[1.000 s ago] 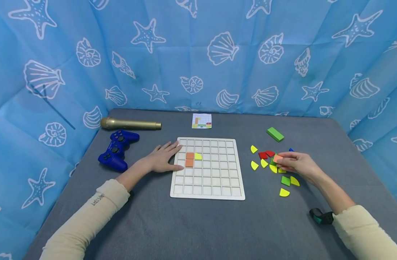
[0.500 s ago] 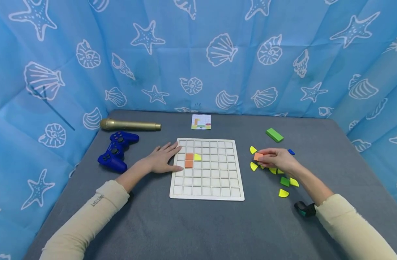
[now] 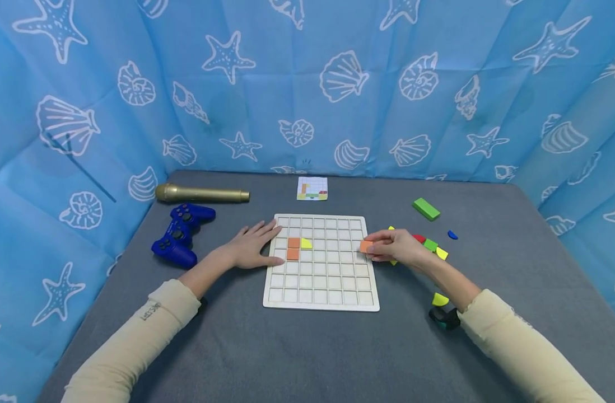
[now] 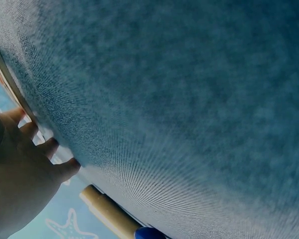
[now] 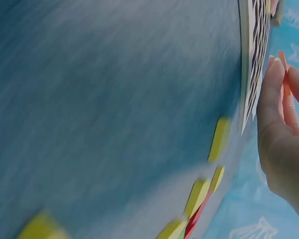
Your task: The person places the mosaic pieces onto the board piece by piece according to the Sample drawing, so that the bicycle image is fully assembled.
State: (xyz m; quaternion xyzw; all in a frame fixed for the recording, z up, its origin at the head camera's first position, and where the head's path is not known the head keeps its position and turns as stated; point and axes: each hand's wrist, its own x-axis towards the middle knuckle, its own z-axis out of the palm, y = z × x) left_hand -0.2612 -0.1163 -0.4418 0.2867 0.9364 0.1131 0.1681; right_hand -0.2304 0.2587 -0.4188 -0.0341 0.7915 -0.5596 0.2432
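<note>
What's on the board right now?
Two orange squares and one yellow piece lie on it. Bits behind the left hand, right hand and held square are hidden.

1. Right hand (image 3: 400, 247) covers part of orange square (image 3: 365, 247), red piece (image 3: 419, 238).
2. Card (image 3: 312, 189): detail too small.
3. Left wrist view: left hand (image 4: 25, 169), controller (image 4: 148, 233) cut off.
4. Right wrist view: yellow piece (image 5: 42, 229) blurred, cut off.

The white board (image 3: 332, 262) leaves the right hand (image 3: 395, 246) room leftward until the left hand (image 3: 252, 246).

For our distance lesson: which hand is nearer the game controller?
Left: the left hand is just right of the controller; the right hand, holding an orange square, is by the right edge of the board.
</note>
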